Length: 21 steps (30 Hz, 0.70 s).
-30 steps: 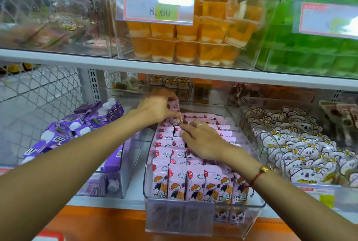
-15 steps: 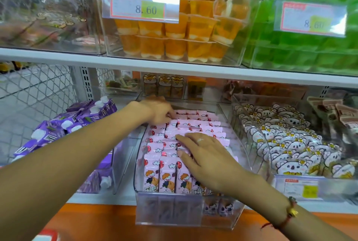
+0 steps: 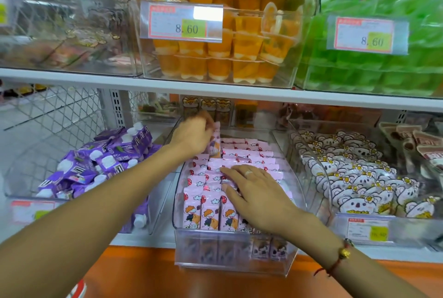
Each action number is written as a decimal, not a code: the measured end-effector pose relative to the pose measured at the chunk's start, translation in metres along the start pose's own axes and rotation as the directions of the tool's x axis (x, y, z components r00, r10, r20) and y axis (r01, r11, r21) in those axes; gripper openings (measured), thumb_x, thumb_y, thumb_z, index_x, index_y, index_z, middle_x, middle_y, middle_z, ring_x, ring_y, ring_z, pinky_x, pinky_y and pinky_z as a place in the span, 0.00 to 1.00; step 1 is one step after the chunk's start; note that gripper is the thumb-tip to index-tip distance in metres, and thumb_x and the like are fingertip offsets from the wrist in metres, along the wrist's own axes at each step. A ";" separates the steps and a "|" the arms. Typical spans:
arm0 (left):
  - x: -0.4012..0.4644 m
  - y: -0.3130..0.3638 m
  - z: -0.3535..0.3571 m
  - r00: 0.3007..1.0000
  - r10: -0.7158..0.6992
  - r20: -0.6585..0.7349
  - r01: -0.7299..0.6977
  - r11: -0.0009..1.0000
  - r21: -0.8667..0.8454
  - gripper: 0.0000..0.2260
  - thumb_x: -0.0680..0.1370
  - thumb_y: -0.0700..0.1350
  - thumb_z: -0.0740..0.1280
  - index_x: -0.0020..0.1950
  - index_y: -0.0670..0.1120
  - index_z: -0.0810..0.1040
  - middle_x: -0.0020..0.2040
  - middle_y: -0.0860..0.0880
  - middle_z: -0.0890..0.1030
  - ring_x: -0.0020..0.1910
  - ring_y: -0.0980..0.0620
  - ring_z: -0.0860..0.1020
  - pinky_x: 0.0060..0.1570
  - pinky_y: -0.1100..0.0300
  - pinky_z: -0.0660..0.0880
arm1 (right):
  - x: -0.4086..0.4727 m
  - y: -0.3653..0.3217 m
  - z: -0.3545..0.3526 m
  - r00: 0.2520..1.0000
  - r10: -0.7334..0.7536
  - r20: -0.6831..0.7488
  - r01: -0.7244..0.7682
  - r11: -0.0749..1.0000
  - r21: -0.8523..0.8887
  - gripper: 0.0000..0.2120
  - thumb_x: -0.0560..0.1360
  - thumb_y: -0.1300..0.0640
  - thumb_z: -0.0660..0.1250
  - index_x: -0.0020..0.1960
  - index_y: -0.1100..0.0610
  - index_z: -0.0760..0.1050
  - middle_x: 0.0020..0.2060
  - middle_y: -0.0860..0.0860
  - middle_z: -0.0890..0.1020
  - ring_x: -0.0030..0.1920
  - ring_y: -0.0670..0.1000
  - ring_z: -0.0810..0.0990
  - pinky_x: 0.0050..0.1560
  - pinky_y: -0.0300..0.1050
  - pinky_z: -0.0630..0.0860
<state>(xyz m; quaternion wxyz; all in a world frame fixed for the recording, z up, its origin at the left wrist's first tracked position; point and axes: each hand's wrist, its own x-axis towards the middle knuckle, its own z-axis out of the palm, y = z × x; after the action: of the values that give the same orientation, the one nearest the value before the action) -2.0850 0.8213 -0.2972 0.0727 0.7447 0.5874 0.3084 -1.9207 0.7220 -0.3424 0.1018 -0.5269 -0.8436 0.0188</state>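
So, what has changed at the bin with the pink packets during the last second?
Half a second ago the left hand was low among the back rows. Now it grips one pink packet and holds it upright above them. The right hand stays flat on the pink packets in the clear bin, fingers straight. The rows look unchanged.

One pink packet (image 3: 215,141) stands upright, raised above the rest at the back left of the clear bin (image 3: 230,257), pinched in the left hand (image 3: 191,136). The other pink packets (image 3: 244,154) fill the bin in close rows, on edge, each printed with a cartoon child and a red balloon. The right hand (image 3: 254,192) lies flat on the middle rows.
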 end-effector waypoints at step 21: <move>-0.130 0.028 -0.025 0.931 -0.103 -0.349 -0.201 0.655 -0.729 0.05 0.78 0.46 0.65 0.53 0.53 0.77 0.48 0.61 0.82 0.50 0.65 0.79 0.50 0.71 0.73 | -0.011 -0.036 -0.029 0.984 0.115 -0.134 0.052 0.540 0.840 0.09 0.78 0.54 0.64 0.58 0.48 0.73 0.49 0.52 0.78 0.42 0.40 0.80 0.43 0.30 0.75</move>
<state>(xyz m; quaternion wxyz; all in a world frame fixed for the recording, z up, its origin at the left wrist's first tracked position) -2.0908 0.6867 -0.3123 0.2575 0.5929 0.3883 0.6568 -1.9429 0.6941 -0.3108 0.4145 -0.4280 -0.7092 0.3770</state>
